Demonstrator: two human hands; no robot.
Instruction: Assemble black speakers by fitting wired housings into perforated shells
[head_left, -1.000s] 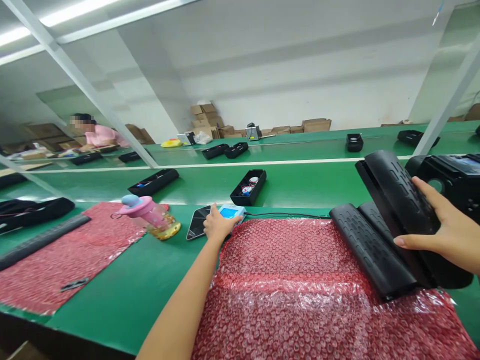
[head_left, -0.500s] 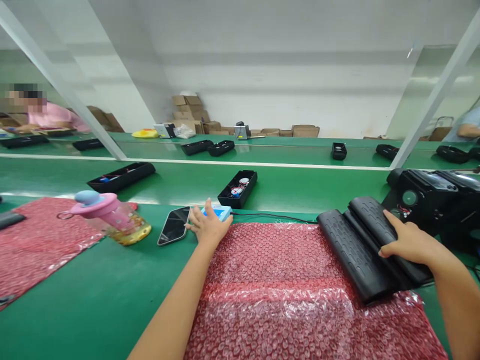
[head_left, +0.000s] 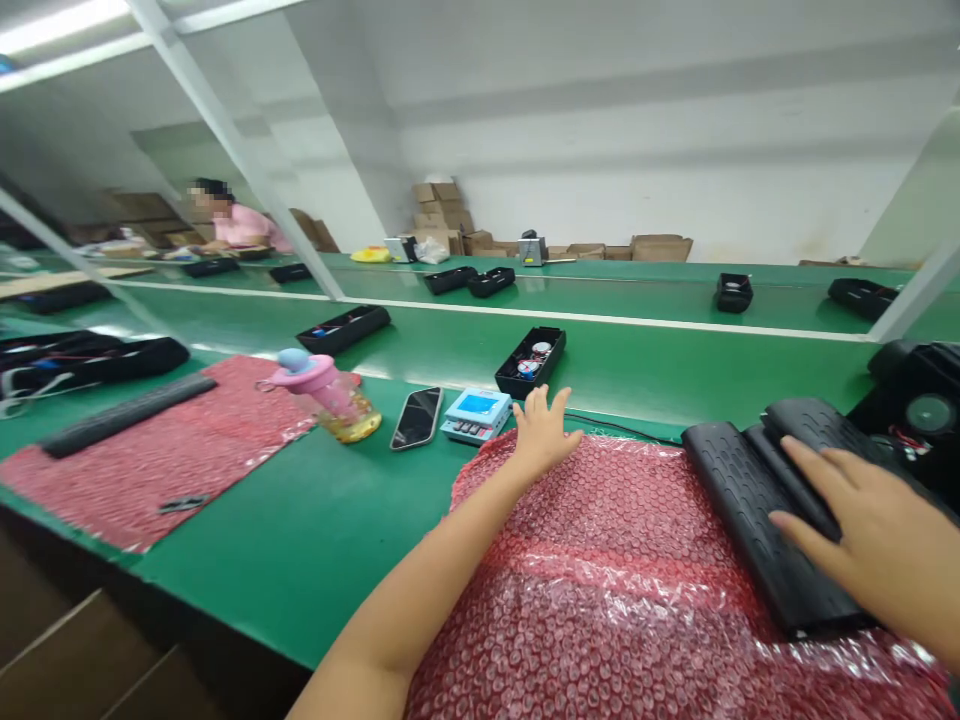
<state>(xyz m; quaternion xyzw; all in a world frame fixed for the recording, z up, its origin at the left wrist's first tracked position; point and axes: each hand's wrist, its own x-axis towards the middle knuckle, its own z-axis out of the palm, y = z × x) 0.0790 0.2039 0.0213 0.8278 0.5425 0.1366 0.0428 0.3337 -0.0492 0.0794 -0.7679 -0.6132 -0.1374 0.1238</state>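
Green bench (head_left: 277,545), red bubble wrap (head_left: 600,620) on top; blk covers (head_left: 750,510) on wrap's R side, prob. light, stiff, slick, hold by long edges; R hand (head_left: 874,525) spread over them, not gripping, touch unclear; L hand (head_left: 541,435) splayed, looks empty, nr blue meter (head_left: 478,412)

The right hand (head_left: 874,535), cut off by the right edge, hides part of the ridged black covers (head_left: 750,510); contact is unclear. The left hand (head_left: 541,430) hides a stretch of the thin cable (head_left: 626,424). The blue meter (head_left: 478,414) is too small to read. The red bubble wrap (head_left: 600,630) is cropped below.
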